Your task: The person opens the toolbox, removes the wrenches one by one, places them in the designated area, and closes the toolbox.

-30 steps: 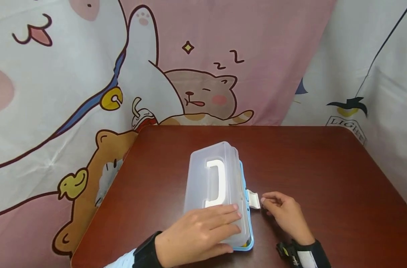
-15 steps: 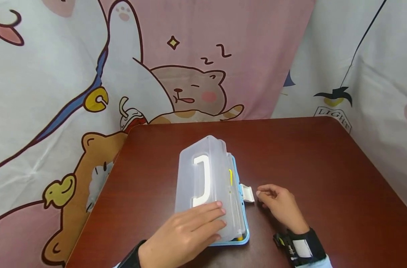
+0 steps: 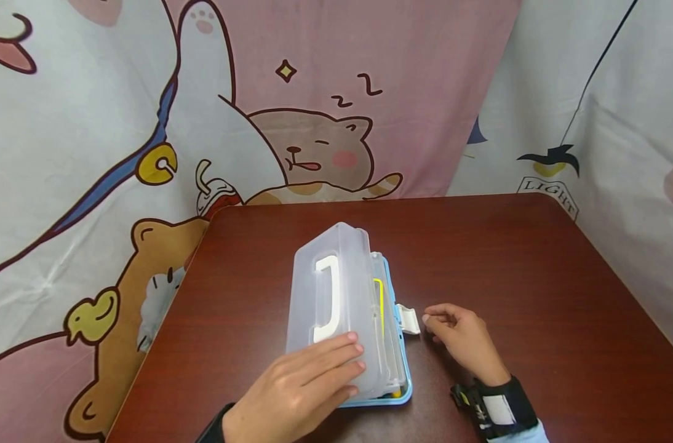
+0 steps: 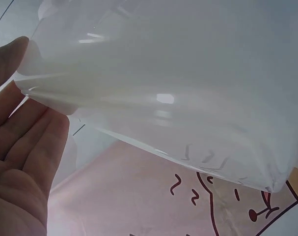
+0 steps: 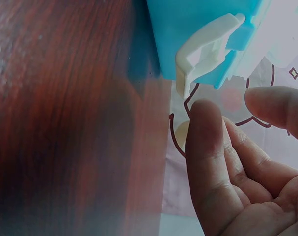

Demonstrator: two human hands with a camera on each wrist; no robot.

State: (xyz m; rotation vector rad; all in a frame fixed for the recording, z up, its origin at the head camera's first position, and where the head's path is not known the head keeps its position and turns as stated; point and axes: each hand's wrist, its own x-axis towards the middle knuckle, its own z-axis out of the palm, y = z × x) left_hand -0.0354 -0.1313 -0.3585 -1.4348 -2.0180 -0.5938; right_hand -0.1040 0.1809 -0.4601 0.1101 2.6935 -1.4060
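My L hand (image 3: 299, 384) pinches ajar lid (image 3: 358, 301); R hand (image 3: 469, 338), loosely curled, empty, nr latch (image 3: 408, 320). I'd tilt lid slowly, base (image 5: 180, 22) steady.

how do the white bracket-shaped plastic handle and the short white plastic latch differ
The white handle is long and narrow; the white latch is shorter and broader. The handle lies along the translucent plastic lid, while the latch juts outward from the blue plastic base. Both are white.
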